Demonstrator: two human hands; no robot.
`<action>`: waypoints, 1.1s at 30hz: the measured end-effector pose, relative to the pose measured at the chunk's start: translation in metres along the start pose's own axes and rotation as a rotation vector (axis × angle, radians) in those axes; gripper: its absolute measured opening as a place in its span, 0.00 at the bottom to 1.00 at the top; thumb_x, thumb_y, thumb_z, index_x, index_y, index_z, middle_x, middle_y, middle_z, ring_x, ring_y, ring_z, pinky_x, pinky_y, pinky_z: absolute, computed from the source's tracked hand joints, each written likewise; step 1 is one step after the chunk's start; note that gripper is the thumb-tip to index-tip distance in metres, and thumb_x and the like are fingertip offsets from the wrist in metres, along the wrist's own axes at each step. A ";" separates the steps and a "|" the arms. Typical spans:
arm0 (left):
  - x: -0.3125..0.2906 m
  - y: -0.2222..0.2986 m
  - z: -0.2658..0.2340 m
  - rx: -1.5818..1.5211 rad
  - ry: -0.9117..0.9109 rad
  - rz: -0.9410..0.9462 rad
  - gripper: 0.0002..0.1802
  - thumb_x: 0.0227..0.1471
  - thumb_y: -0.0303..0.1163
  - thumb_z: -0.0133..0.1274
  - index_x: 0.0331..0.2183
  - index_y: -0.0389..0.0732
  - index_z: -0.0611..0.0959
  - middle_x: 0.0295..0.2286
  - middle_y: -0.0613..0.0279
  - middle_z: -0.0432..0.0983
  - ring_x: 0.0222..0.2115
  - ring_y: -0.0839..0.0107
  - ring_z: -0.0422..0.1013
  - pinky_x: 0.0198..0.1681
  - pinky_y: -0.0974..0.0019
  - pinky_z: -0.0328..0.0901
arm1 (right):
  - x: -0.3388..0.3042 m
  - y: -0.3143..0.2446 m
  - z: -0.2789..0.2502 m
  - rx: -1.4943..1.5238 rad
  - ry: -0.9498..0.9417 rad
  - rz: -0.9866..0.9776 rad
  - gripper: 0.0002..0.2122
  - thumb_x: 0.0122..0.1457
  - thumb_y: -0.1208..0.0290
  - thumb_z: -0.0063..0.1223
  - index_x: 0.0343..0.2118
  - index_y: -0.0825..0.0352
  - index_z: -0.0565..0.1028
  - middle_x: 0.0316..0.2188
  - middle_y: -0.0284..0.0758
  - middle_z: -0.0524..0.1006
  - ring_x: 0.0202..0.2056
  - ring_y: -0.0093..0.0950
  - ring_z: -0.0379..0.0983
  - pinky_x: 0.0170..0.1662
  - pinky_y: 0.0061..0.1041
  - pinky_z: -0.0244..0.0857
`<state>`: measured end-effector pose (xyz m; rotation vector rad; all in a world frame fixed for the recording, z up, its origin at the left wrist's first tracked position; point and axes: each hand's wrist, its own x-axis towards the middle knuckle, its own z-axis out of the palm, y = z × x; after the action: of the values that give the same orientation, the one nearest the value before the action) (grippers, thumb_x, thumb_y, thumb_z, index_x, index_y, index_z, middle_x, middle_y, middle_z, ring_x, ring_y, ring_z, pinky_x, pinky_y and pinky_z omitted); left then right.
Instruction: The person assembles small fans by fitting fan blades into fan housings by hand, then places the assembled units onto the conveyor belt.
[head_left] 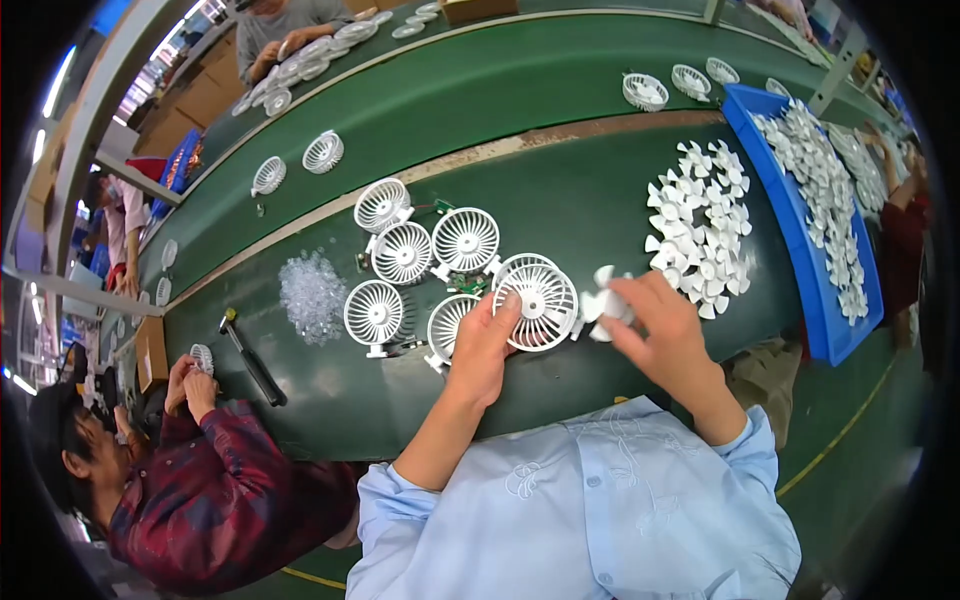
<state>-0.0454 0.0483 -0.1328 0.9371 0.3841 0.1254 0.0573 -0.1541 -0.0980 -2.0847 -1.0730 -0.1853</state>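
My left hand (487, 345) is closed on the rim of a round white fan housing (535, 307) with radial slats, held over the green bench. Just right of it, the fingers of my right hand (655, 325) grip a small white fan blade (603, 303), slightly apart from the housing. More slatted housings lie left of my hands, among them one at the back (466, 239) and one partly covered by my left hand (447, 325). Small green circuit boards (466, 284) with wires show between them. A heap of white fan blades (700, 225) lies beyond my right hand.
A pile of small clear plastic pieces (312, 297) and a hammer (250, 358) lie at left. At right stands a blue tray (742, 130) full of fan blades. Behind runs a green conveyor belt (480, 85) carrying housings. A co-worker (215, 480) sits close on my left.
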 end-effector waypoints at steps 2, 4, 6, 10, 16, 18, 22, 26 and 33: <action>-0.001 -0.006 0.002 -0.037 -0.047 -0.027 0.17 0.62 0.35 0.49 0.46 0.32 0.74 0.39 0.60 0.77 0.36 0.75 0.75 0.40 0.69 0.72 | 0.006 -0.014 0.011 -0.035 -0.011 -0.157 0.18 0.45 0.73 0.65 0.41 0.66 0.76 0.29 0.36 0.72 0.23 0.31 0.71 0.24 0.26 0.66; -0.001 -0.012 0.010 -0.070 -0.105 -0.042 0.17 0.62 0.36 0.49 0.46 0.32 0.74 0.39 0.61 0.77 0.36 0.76 0.75 0.40 0.71 0.71 | 0.009 -0.021 0.019 -0.060 -0.033 -0.183 0.17 0.45 0.74 0.64 0.40 0.65 0.76 0.28 0.35 0.72 0.24 0.31 0.71 0.24 0.27 0.66; -0.008 -0.021 0.017 0.223 0.018 0.015 0.17 0.61 0.36 0.51 0.45 0.33 0.75 0.39 0.62 0.77 0.37 0.78 0.73 0.42 0.72 0.68 | 0.008 -0.018 0.034 -0.078 -0.048 -0.210 0.16 0.45 0.75 0.63 0.40 0.65 0.76 0.28 0.34 0.71 0.27 0.31 0.72 0.25 0.28 0.66; -0.009 -0.022 0.015 0.254 0.027 0.120 0.17 0.58 0.31 0.53 0.47 0.32 0.74 0.40 0.61 0.76 0.39 0.78 0.72 0.43 0.73 0.67 | 0.005 -0.019 0.041 -0.046 -0.077 -0.195 0.18 0.44 0.75 0.63 0.41 0.65 0.75 0.32 0.35 0.72 0.31 0.32 0.73 0.27 0.28 0.68; -0.019 -0.007 0.006 0.399 -0.003 0.220 0.18 0.55 0.28 0.55 0.46 0.32 0.75 0.38 0.58 0.78 0.38 0.74 0.73 0.41 0.70 0.68 | 0.017 -0.015 0.018 0.175 0.038 -0.122 0.24 0.41 0.71 0.68 0.45 0.67 0.75 0.42 0.38 0.74 0.37 0.35 0.74 0.36 0.29 0.70; -0.022 -0.007 0.007 0.824 -0.046 0.328 0.18 0.53 0.27 0.56 0.46 0.34 0.75 0.37 0.58 0.78 0.37 0.75 0.73 0.41 0.69 0.67 | 0.016 0.000 0.018 0.277 -0.117 -0.084 0.22 0.42 0.69 0.69 0.42 0.69 0.76 0.39 0.40 0.76 0.35 0.34 0.75 0.37 0.29 0.69; -0.020 -0.004 0.010 0.886 -0.065 0.416 0.17 0.50 0.28 0.58 0.42 0.33 0.76 0.34 0.55 0.78 0.34 0.71 0.74 0.38 0.68 0.68 | 0.010 0.010 0.027 0.471 -0.414 0.169 0.19 0.46 0.67 0.67 0.39 0.71 0.75 0.30 0.40 0.78 0.31 0.33 0.75 0.35 0.29 0.67; -0.009 0.014 0.012 1.037 -0.101 0.243 0.22 0.52 0.30 0.58 0.48 0.33 0.74 0.35 0.57 0.77 0.33 0.72 0.74 0.37 0.69 0.68 | 0.026 0.023 0.020 0.539 -0.519 0.286 0.18 0.48 0.65 0.67 0.36 0.71 0.76 0.28 0.39 0.78 0.28 0.27 0.74 0.32 0.27 0.67; 0.126 0.115 -0.063 0.882 0.172 0.283 0.21 0.56 0.33 0.56 0.49 0.32 0.75 0.38 0.57 0.77 0.36 0.76 0.73 0.38 0.71 0.69 | 0.128 0.126 0.014 0.826 -0.300 0.723 0.14 0.53 0.66 0.63 0.37 0.72 0.77 0.28 0.33 0.78 0.26 0.19 0.72 0.29 0.18 0.68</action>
<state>0.0546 0.1981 -0.1078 1.8606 0.4716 0.3095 0.2296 -0.1079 -0.1226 -1.6017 -0.3643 0.8111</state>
